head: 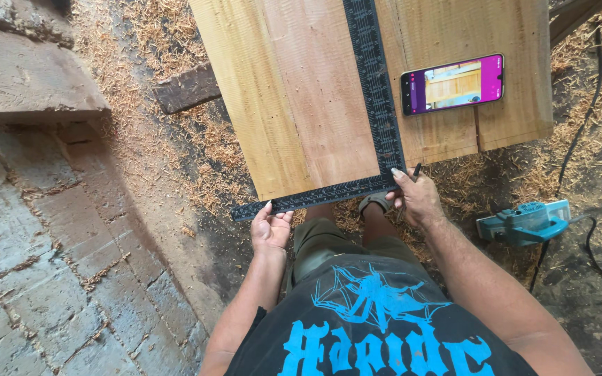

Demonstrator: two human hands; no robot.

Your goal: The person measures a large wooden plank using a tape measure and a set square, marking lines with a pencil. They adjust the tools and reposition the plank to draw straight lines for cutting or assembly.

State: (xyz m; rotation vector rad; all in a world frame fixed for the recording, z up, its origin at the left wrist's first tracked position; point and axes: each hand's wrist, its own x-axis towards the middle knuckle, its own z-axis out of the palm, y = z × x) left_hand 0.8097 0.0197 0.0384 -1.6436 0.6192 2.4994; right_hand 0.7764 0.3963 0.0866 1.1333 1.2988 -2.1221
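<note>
Board: a wide, pale sawn wooden plank lies across the sawdust-strewn floor, its near end toward the person.
Square: a large black L-shaped metal framing square rests flat on the plank, long arm running up it, short arm along the near end edge.
Left hand: the left hand pinches the free tip of the short arm between thumb and fingers, closed lightly.
Right hand: the right hand presses the square's corner with its fingertips and grips a dark pencil upright.
Progress: the square looks seated against the edge; I can see no drawn line on the wood, so marking seems not yet done.
Nearby: a smartphone with a lit purple screen lies on the plank; a teal electric power planer sits on the floor at the right.
</note>
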